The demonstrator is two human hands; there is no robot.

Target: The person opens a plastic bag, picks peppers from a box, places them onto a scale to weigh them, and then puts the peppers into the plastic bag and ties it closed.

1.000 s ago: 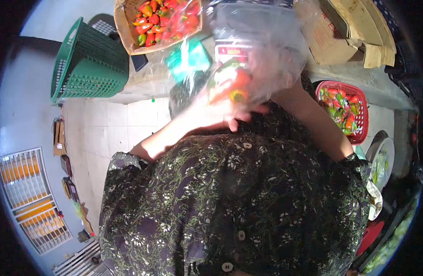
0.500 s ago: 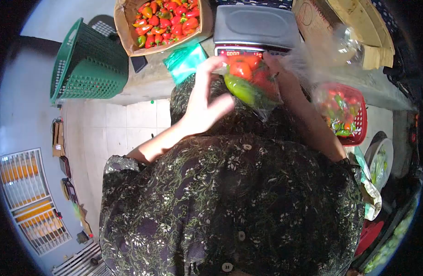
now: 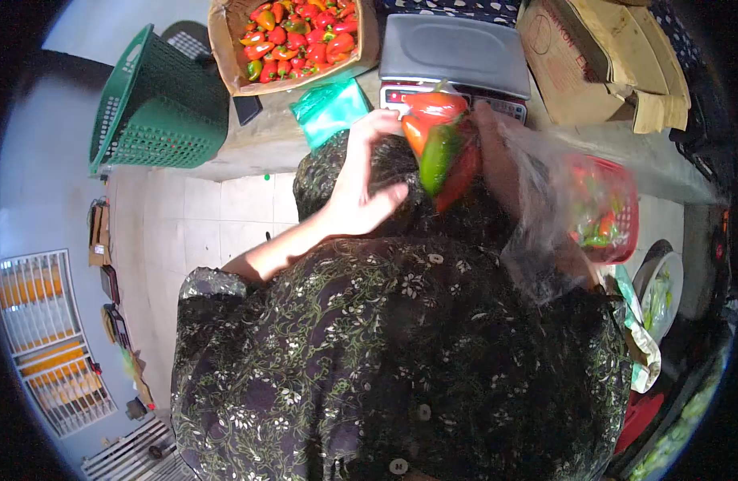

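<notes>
A clear plastic bag (image 3: 539,216) holds red, orange and green peppers (image 3: 441,148), hanging just in front of a digital scale. My right hand (image 3: 497,152), partly in shadow, grips the bag at its right side, and the loose plastic trails down along my forearm. My left hand (image 3: 361,176) is open to the left of the peppers, thumb spread away from the fingers. Its fingertips come close to the bag; whether they touch cannot be made out. Behind both hands is the scale (image 3: 453,52), its plate bare and its red display partly covered.
A carton (image 3: 224,48) of peppers stands left of the scale, a green plastic packet (image 3: 330,112) before it. Further left is a green basket (image 3: 164,120). At right are a cardboard box (image 3: 581,72), a red basket (image 3: 625,216) with bagged peppers, and a white bowl (image 3: 665,297).
The peppers have turned, so the green one now hangs more upright. The loose plastic has swung from the upper right down over my right forearm. My left hand has barely moved.
</notes>
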